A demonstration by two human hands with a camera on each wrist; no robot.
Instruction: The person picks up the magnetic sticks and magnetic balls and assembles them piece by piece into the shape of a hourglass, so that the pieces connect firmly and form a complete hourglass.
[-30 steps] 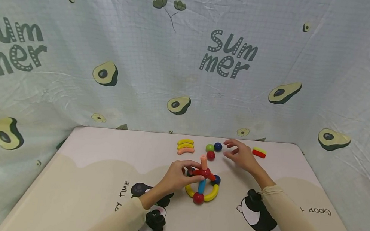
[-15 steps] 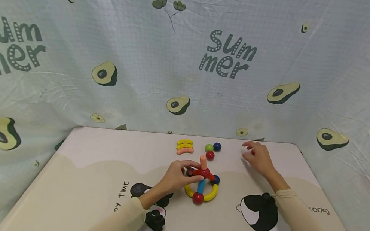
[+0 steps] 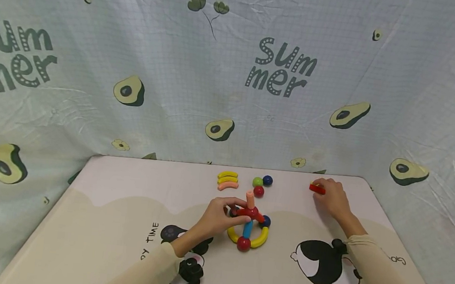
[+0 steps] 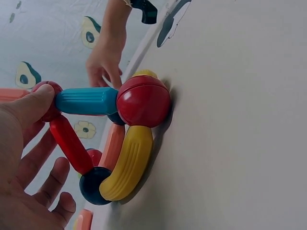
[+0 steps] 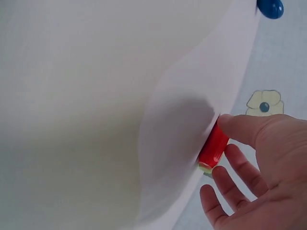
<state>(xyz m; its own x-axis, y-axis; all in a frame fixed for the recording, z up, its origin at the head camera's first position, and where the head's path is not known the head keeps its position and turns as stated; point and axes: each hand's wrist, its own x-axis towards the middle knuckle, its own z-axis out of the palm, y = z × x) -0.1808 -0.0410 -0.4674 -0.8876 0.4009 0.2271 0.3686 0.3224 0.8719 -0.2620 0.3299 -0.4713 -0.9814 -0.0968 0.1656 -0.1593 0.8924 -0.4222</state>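
My left hand [image 3: 220, 214] pinches the red ball [image 3: 253, 212] at the top of a magnetic ball-and-stick frame. A blue stick [image 4: 88, 100] runs from that ball to a lower red ball [image 4: 144, 101], and a red stick [image 4: 71, 143] to a dark blue ball [image 4: 93, 186]. Curved yellow sticks [image 3: 260, 239] form the base; a peach stick [image 3: 250, 200] points up from the top. At the back right, my right hand [image 3: 333, 200] has its thumb and fingers round a loose red magnetic stick [image 5: 214, 148]. A yellow-green stick [image 5: 205, 167] lies right behind it, mostly hidden.
Behind the frame lie a green ball [image 3: 257, 181], a blue ball [image 3: 267, 180] and a red ball [image 3: 259, 191]. Left of them are curved yellow sticks [image 3: 228, 177] and a curved peach stick [image 3: 228, 185]. A patterned cloth [image 3: 175, 85] hangs behind the table.
My right hand has moved right, from beside the loose balls to the red stick, and its fingers have closed in round it. The left hand stays at the frame.
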